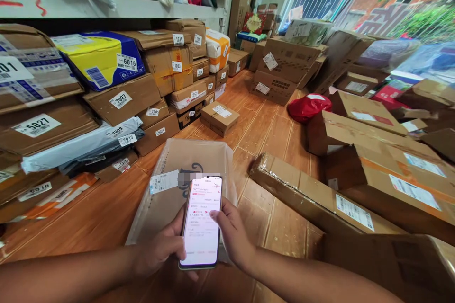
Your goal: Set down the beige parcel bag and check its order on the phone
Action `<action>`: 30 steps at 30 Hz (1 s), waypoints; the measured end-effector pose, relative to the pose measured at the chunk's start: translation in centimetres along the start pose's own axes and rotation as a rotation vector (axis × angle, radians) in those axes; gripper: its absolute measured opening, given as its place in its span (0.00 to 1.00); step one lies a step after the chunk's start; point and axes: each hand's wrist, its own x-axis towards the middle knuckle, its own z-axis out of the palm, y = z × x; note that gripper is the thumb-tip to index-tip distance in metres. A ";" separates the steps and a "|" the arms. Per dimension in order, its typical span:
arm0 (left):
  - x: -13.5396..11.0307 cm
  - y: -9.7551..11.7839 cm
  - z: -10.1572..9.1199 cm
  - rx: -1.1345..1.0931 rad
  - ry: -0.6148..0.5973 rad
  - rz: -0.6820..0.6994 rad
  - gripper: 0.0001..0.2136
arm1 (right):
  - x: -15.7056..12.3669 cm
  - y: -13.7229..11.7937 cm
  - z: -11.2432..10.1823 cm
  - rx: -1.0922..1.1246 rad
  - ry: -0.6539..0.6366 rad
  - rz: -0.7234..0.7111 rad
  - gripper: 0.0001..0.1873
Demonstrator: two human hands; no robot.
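Note:
A smartphone [201, 227] with a lit white screen of small text is held upright between both hands. My left hand [167, 241] grips its left edge, the thumb at the lower corner and fingers behind. Along the right edge, my right hand [234, 232] is wrapped round the phone, with its thumb over the screen's middle. Below and beyond the phone lies a flat cardboard parcel [170, 158] in clear plastic on the floor. It carries a white shipping label [164, 182] and dark printed lettering, partly hidden by the phone.
Numbered boxes [121, 99] are stacked at left under a white shelf [142, 8] of bagged parcels. A small carton [220, 118] sits on the wooden floor [263, 128]. To the right lie a long box [305, 189], a red bag [309, 107] and many cartons [377, 170]. Windows stand behind.

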 end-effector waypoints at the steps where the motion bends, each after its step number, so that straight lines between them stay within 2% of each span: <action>1: 0.0 -0.1 -0.1 0.006 -0.005 -0.003 0.51 | 0.0 0.0 0.0 -0.006 -0.003 0.000 0.16; 8: 0.1 -0.5 -0.4 0.028 -0.033 0.033 0.51 | -0.1 0.0 0.1 -0.042 -0.005 0.011 0.20; 15: 0.1 -0.2 -0.2 0.035 -0.011 0.023 0.54 | -0.1 0.5 0.0 0.026 0.004 -0.020 0.17; 20: 0.1 -0.3 -0.1 0.036 -0.023 0.042 0.51 | 0.0 0.5 0.0 -0.065 0.001 -0.023 0.17; 25: -0.1 0.2 0.3 0.027 0.011 -0.007 0.50 | -0.1 0.4 -0.1 0.030 -0.015 -0.026 0.17; 30: -0.4 0.5 0.5 0.021 -0.032 0.006 0.48 | -0.4 0.2 -0.2 0.015 -0.032 -0.067 0.16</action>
